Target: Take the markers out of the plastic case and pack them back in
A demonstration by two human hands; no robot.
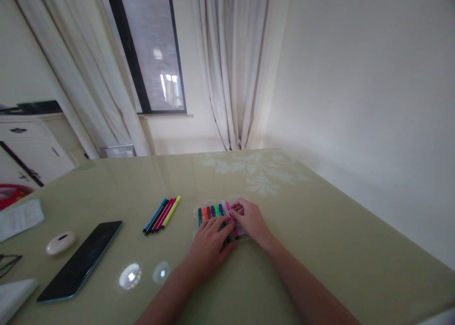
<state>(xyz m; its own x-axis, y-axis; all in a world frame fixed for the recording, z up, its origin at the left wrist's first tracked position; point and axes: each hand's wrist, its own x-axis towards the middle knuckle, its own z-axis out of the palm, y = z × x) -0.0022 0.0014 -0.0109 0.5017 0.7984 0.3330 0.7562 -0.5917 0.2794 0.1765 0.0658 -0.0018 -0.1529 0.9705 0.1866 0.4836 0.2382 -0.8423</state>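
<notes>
- At a glossy pale green table with a white leaf print [337, 239], a person's two bare hands meet over a clear plastic marker case [195, 215].
- In the case, a row of slim capped markers in green, orange, red, purple and blue [213, 211] lies side by side, its lower ends hidden beneath the left hand [212, 239].
- That hand rests palm down across the row, its grip open with fingers extended.
- The right hand [250, 221] pinches a slim bright pink marker [235, 231] near its upper end, its grip closed on it; the marker lies at the right of the row, and the fingers cover part of it.
- To the left of the case, well apart, a slanted bundle of blue, dark, pink-red and yellow markers [165, 216] lies on the table.
- Farther left, a flat black-screened device [81, 261] lies at an angle beside a small rounded white object [61, 243], near a pale folded sheet [21, 219] and a thin black cable [9, 263].
- Beyond the table, cream curtains [232, 64] flank a dark-framed window [154, 45].
</notes>
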